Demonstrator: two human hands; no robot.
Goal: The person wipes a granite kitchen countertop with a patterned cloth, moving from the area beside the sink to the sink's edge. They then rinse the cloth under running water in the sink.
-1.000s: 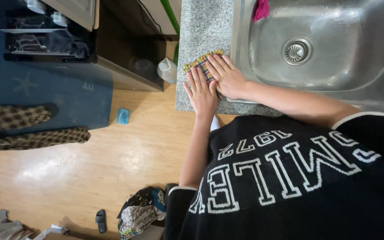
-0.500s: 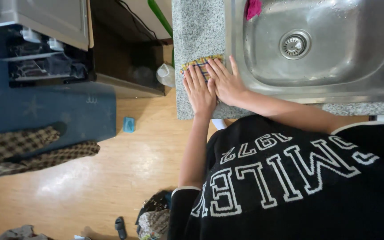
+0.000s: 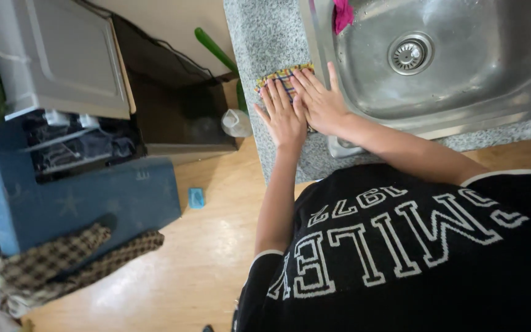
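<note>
A: Head view, the only one we have. Where's the cloth (image 3: 281, 74)?

B: On the counter (image 3: 259, 37), touching the left rim of the sink (image 3: 462, 80). Only its striped far edge shows past the fingertips; the hands cover the rest.

A: Hands?

B: Left hand (image 3: 284, 117) and right hand (image 3: 324, 104) lie side by side, palms down, fingers straight and spread. Both are flat on the cloth, nothing gripped or clenched.

A: Step?

B: We judge it as pressing or smoothing the cloth flat against the stone. We can't tell if it's folded under the palms.

A: Next move needs?

B: Our call: even downward pressure with both palms so the cloth doesn't bunch or creep over the sink rim. To lift it, the fingers must curl under an edge first.

A: Anything close?

B: A pink rag (image 3: 342, 13) in the sink, well apart.
</note>
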